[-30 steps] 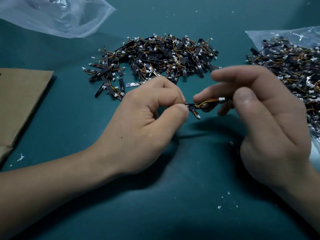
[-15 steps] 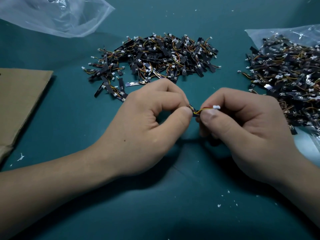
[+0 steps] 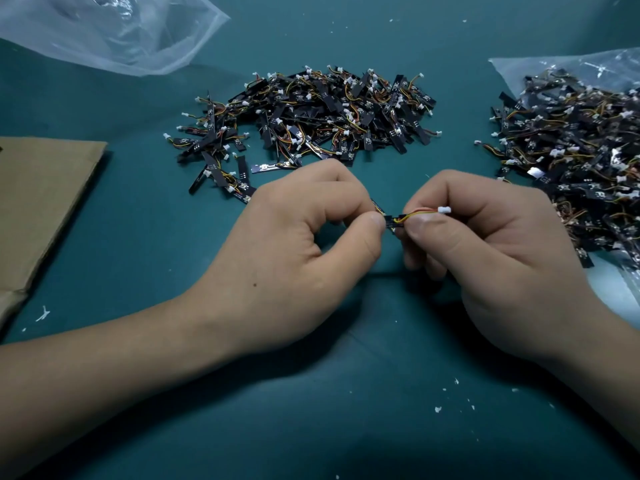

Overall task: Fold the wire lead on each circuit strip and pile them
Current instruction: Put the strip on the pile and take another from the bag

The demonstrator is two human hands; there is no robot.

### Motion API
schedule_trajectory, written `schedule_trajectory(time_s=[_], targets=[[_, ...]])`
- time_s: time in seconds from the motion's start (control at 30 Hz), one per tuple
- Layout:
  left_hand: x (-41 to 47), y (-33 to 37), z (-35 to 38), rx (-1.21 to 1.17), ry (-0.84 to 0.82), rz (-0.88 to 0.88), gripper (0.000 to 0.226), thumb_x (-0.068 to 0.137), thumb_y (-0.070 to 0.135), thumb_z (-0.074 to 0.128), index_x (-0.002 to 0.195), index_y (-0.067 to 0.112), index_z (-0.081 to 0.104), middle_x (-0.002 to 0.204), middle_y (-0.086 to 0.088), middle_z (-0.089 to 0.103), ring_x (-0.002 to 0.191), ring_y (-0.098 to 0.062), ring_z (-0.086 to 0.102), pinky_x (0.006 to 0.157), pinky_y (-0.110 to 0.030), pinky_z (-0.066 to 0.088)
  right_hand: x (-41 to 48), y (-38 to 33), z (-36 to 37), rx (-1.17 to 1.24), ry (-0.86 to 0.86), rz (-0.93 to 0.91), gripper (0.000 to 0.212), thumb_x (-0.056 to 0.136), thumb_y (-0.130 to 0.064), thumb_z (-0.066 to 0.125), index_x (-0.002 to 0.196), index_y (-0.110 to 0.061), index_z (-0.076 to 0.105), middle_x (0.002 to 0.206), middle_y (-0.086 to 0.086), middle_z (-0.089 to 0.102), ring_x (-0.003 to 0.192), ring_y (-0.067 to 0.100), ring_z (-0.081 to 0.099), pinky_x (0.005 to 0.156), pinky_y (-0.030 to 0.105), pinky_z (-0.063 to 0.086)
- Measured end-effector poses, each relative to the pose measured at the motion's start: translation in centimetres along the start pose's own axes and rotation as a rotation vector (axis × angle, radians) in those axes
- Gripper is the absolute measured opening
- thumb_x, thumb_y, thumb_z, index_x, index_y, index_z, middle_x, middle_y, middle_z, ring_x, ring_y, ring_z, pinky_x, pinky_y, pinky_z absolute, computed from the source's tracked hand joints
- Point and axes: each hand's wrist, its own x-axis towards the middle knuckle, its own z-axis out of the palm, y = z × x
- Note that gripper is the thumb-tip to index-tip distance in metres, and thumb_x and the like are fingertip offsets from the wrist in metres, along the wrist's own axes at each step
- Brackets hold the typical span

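Pinched between both hands, low over the mat [image 3: 311, 427]: one black strip [image 3: 393, 221], its short visible part bridging the gap between the thumbs. Left hand [image 3: 298, 258] clenched on one end, thumb against forefinger. Right hand [image 3: 491, 258] gripping the other end, thumb pressed over the red and yellow lead [image 3: 417, 213], white plug [image 3: 444, 209] poking out above the thumb and pointing right. Other fingers curled under on both sides. Beyond the hands, a loose pile [image 3: 311, 116] of strips with leads, spread on the mat. To the right, near the right hand, a second heap [image 3: 571, 161] lying on a clear bag [image 3: 540, 69]. Far left, another clear bag [image 3: 104, 29]. At the left edge, flat cardboard [image 3: 41, 202]. White specks [image 3: 438, 409] scattered on the mat nearer the wearer.
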Motion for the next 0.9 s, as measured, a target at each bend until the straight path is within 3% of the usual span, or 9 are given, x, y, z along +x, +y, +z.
schedule_trajectory(time_s=[0.33, 0.47, 0.6, 0.73, 0.9], targets=[[0.1, -0.2, 0.0, -0.047, 0.006, 0.013, 0.027, 0.094, 0.014, 0.057, 0.068, 0.022, 0.055, 0.077, -0.003, 0.059, 0.076, -0.020, 0.057, 0.071, -0.025, 0.042, 0.0, -0.1, 0.1, 0.011, 0.011, -0.017, 0.024, 0.095, -0.035, 0.055, 0.079, -0.018, 0.063, 0.064, 0.002, 0.064, 0.050, 0.015, 0.054, 0.051, 0.028, 0.043], [0.0, -0.3, -0.2, -0.061, 0.010, 0.027, 0.029, 0.094, 0.012, 0.057, 0.068, 0.024, 0.053, 0.076, -0.004, 0.058, 0.074, -0.018, 0.055, 0.071, -0.024, 0.041, 0.0, -0.1, 0.1, -0.008, -0.009, -0.029, 0.025, 0.097, -0.034, 0.055, 0.081, -0.017, 0.063, 0.065, 0.000, 0.064, 0.052, 0.017, 0.056, 0.051, 0.033, 0.046], [0.0, -0.4, -0.2, -0.093, 0.013, 0.074, 0.028, 0.094, 0.009, 0.057, 0.067, 0.015, 0.056, 0.077, -0.007, 0.057, 0.074, -0.022, 0.054, 0.070, -0.028, 0.041, 0.0, -0.1, -0.1, 0.109, -0.071, 0.019, 0.028, 0.096, -0.033, 0.054, 0.086, -0.009, 0.066, 0.065, 0.002, 0.064, 0.050, 0.022, 0.055, 0.047, 0.041, 0.046], [0.0, -0.6, -0.1, -0.105, 0.042, 0.101, 0.028, 0.094, 0.006, 0.058, 0.066, 0.010, 0.059, 0.074, -0.006, 0.057, 0.072, -0.020, 0.054, 0.070, -0.024, 0.040, 0.1, 0.0, -0.1, 0.043, -0.087, -0.010, 0.025, 0.097, -0.034, 0.054, 0.079, -0.019, 0.064, 0.063, 0.001, 0.062, 0.051, 0.016, 0.053, 0.051, 0.030, 0.043], [0.0, -1.1, 0.1, -0.141, 0.034, 0.112, 0.028, 0.094, 0.016, 0.054, 0.069, 0.005, 0.059, 0.074, -0.009, 0.057, 0.075, -0.028, 0.056, 0.071, -0.032, 0.043, -0.2, -0.1, 0.1, 0.015, -0.045, -0.060, 0.024, 0.099, -0.033, 0.054, 0.085, -0.017, 0.064, 0.062, 0.001, 0.059, 0.050, 0.019, 0.052, 0.049, 0.033, 0.042]])
